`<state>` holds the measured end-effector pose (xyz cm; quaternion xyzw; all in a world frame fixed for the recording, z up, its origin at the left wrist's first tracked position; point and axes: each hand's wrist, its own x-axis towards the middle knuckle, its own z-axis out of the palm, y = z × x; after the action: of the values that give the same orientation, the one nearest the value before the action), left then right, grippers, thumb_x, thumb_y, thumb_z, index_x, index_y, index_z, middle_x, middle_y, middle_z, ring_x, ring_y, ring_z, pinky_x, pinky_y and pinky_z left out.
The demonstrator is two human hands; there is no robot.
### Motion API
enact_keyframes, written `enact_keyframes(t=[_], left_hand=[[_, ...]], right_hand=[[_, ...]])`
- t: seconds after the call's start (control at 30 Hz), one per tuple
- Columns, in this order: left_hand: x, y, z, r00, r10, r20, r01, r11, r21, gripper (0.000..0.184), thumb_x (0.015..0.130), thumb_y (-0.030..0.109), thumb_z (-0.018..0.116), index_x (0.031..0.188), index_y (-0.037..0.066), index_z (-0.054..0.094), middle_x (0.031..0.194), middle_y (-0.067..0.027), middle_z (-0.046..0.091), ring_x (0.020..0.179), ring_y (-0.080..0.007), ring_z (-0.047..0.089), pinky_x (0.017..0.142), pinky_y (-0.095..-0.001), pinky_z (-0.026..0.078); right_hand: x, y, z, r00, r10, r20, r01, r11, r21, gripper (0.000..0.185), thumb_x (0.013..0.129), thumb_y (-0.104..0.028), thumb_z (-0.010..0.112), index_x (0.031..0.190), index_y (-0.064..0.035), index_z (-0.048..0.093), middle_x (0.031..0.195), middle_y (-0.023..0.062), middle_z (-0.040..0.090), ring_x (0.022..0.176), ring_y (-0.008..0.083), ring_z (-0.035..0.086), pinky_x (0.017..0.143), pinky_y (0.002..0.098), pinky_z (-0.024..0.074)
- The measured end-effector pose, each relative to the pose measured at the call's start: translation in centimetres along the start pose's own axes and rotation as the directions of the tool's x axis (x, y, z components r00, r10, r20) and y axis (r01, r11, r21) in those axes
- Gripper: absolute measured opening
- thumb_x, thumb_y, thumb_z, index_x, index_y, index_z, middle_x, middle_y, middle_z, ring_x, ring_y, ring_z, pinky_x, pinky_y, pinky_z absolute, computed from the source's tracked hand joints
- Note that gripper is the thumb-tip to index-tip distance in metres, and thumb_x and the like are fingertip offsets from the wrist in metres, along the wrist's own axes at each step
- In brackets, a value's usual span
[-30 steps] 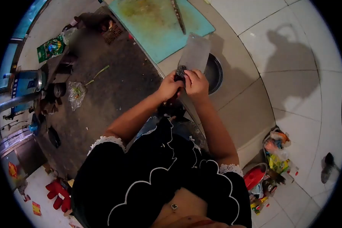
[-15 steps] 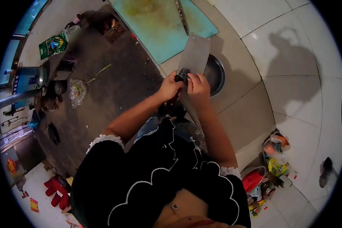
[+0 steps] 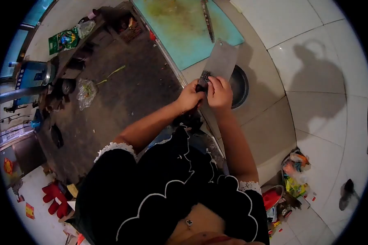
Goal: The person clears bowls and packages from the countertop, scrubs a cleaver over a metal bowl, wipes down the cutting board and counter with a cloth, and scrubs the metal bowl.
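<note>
A wide grey cleaver (image 3: 221,57) is held out over the counter edge, its blade pointing away from me. My left hand (image 3: 189,98) is closed around its dark handle. On the blade, near the handle end, my right hand (image 3: 221,94) pinches a dark steel wool scourer (image 3: 205,76), partly hidden by the fingers. Beneath and to the right of the blade stands a dark round metal basin (image 3: 242,87), partly covered by blade and hand. Beyond the blade tip lies a turquoise cutting board (image 3: 184,53) with brownish stains. A narrow patterned knife-like object (image 3: 207,20) rests on it.
Beige tiled counter (image 3: 265,126) runs to the right, against white wall tiles. Bags and packets (image 3: 296,175) and a red bowl (image 3: 272,198) sit at the lower right. On the dark floor at left lies a clear plastic bag (image 3: 86,94) beside a green stalk (image 3: 112,74).
The whole view has shifted a little, so the counter, cleaver and hands appear farther right. The scourer has moved slightly on the blade. Both hands keep their hold.
</note>
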<state>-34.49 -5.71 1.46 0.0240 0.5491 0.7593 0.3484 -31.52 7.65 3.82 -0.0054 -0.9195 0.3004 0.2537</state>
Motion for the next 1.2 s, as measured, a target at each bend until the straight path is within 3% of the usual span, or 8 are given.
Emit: enact_keyframes(t=[0.27, 0.4, 0.57, 0.7, 0.8, 0.9, 1.0, 1.2], left_hand=[[-3.2, -1.4, -0.6, 0.996, -0.085, 0.029, 0.085, 0.996, 0.006, 0.036, 0.072, -0.008, 0.048, 0.106, 0.002, 0.045, 0.062, -0.0062, 0.051, 0.039, -0.015, 0.046, 0.036, -0.0272, 0.038], [-2.6, -1.8, -1.1, 0.995, -0.078, 0.07, 0.073, 0.995, 0.064, 0.036, 0.073, -0.007, 0.048, 0.107, 0.002, 0.045, 0.061, -0.0069, 0.05, 0.039, -0.0152, 0.046, 0.036, -0.0269, 0.038], [-3.9, -0.7, -0.3, 0.996, -0.091, 0.024, 0.085, 0.98, 0.181, 0.033, 0.076, -0.003, 0.05, 0.108, 0.003, 0.045, 0.062, -0.0058, 0.05, 0.042, -0.0151, 0.047, 0.039, -0.0274, 0.038], [-4.5, 1.0, -1.4, 0.995, 0.094, -0.024, -0.057, 0.771, 0.635, 0.033, 0.079, 0.002, 0.052, 0.11, 0.004, 0.044, 0.064, -0.0056, 0.051, 0.048, -0.0144, 0.05, 0.044, -0.0276, 0.04], [-4.9, 2.4, -2.1, 0.996, 0.082, -0.04, -0.026, 0.676, 0.737, 0.031, 0.076, 0.017, 0.059, 0.102, 0.007, 0.045, 0.076, -0.0164, 0.057, 0.078, -0.0363, 0.056, 0.067, -0.0425, 0.043], [-5.4, 4.6, -2.4, 0.995, 0.068, 0.069, -0.096, 0.67, 0.736, 0.035, 0.076, 0.014, 0.058, 0.108, 0.009, 0.045, 0.086, -0.0161, 0.056, 0.083, -0.0355, 0.056, 0.068, -0.0426, 0.044], [-5.0, 5.7, -2.9, 0.884, 0.334, 0.327, -0.408, 0.211, 0.888, 0.045, 0.075, 0.005, 0.055, 0.118, 0.01, 0.042, 0.103, -0.0123, 0.053, 0.084, -0.0273, 0.058, 0.07, -0.0366, 0.049], [-4.0, 6.5, -3.9, 0.896, 0.223, 0.384, -0.325, -0.261, 0.909, 0.049, 0.072, 0.008, 0.055, 0.119, 0.012, 0.043, 0.102, -0.0088, 0.053, 0.092, -0.0264, 0.056, 0.071, -0.0351, 0.049]], right_hand=[[1.8, 2.6, -0.8, 0.984, 0.138, 0.116, -0.119, 0.98, -0.157, 0.014, 0.079, -0.013, 0.056, 0.09, -0.0074, 0.063, 0.095, 0.0135, 0.058, 0.085, 0.0335, 0.056, 0.073, 0.0409, 0.0457], [-1.9, -0.6, -0.1, 0.991, -0.091, 0.098, 0.091, 0.996, 0.004, 0.016, 0.08, -0.011, 0.057, 0.094, -0.0054, 0.062, 0.088, 0.0133, 0.057, 0.08, 0.0312, 0.056, 0.071, 0.0381, 0.0455], [2.9, 6.9, -1.3, 0.986, 0.163, -0.013, -0.164, 0.977, -0.138, 0.018, 0.079, -0.013, 0.059, 0.094, -0.0047, 0.062, 0.088, 0.0127, 0.06, 0.079, 0.0309, 0.058, 0.068, 0.0377, 0.0468], [1.4, 12.8, -1.1, 0.921, 0.389, 0.017, -0.385, 0.904, 0.186, 0.021, 0.078, -0.011, 0.061, 0.098, -0.0039, 0.062, 0.088, 0.0122, 0.062, 0.077, 0.0231, 0.06, 0.07, 0.031, 0.0469], [-0.2, 14.0, -1.4, 0.829, 0.558, 0.024, -0.533, 0.777, 0.336, 0.024, 0.077, -0.009, 0.062, 0.1, -0.0039, 0.062, 0.087, 0.0121, 0.063, 0.077, 0.0197, 0.06, 0.072, 0.0284, 0.0463], [-2.1, 13.5, -1.9, 0.787, 0.615, 0.056, -0.611, 0.762, 0.213, 0.026, 0.076, -0.011, 0.064, 0.101, -0.0043, 0.062, 0.086, 0.0115, 0.063, 0.077, 0.0195, 0.06, 0.072, 0.0287, 0.046], [-3.2, 13.3, -1.3, 0.86, 0.486, 0.155, -0.476, 0.874, -0.099, 0.024, 0.077, -0.012, 0.062, 0.099, -0.0043, 0.062, 0.087, 0.0115, 0.062, 0.078, 0.022, 0.059, 0.073, 0.0315, 0.0462], [-4.4, 13.3, 1.9, 0.91, 0.279, 0.306, -0.123, 0.888, -0.444, 0.024, 0.071, -0.011, 0.057, 0.094, -0.0072, 0.064, 0.093, 0.0163, 0.06, 0.085, 0.0331, 0.058, 0.076, 0.0405, 0.0469]])
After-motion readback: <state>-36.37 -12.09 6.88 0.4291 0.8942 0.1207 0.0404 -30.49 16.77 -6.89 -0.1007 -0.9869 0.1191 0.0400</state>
